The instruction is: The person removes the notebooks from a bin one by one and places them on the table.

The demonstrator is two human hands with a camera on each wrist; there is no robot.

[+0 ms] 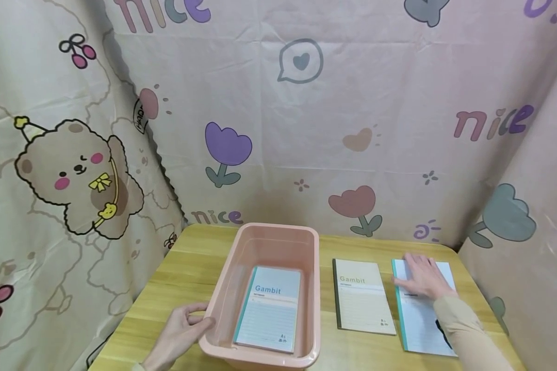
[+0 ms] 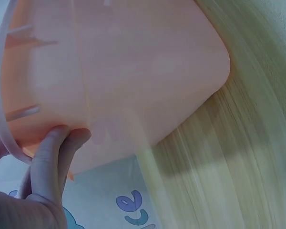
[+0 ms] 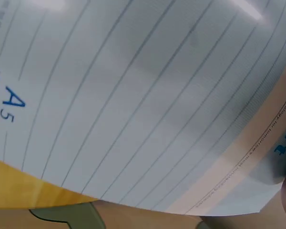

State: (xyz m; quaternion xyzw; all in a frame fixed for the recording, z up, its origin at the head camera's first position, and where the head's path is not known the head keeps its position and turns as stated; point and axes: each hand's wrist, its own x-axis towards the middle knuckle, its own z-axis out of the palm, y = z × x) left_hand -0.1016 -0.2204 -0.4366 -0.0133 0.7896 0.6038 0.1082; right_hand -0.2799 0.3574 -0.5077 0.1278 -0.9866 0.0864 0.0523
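My left hand [image 1: 182,329] grips the near left rim of a pink plastic bin [image 1: 316,293]. In the left wrist view, its fingers [image 2: 50,160] press the bin's outer wall just under the rim. Inside the bin lies a light blue Gambit notebook [image 1: 268,309] with a teal spine. My right hand [image 1: 424,277] rests over the upper part of another pale blue notebook [image 1: 420,327] at the right, its fingers reaching the far edge and the thumb out to the teal spine. The right wrist view shows that ruled A5 cover [image 3: 133,95] close up, with a fingertip at the right edge.
Between the bin and the right-hand notebook lies a cream Gambit notebook [image 1: 363,304] with a dark spine. All stand on a wood-grain table [image 1: 195,257]. Printed cloth [image 1: 288,129] hangs behind the table and along both sides.
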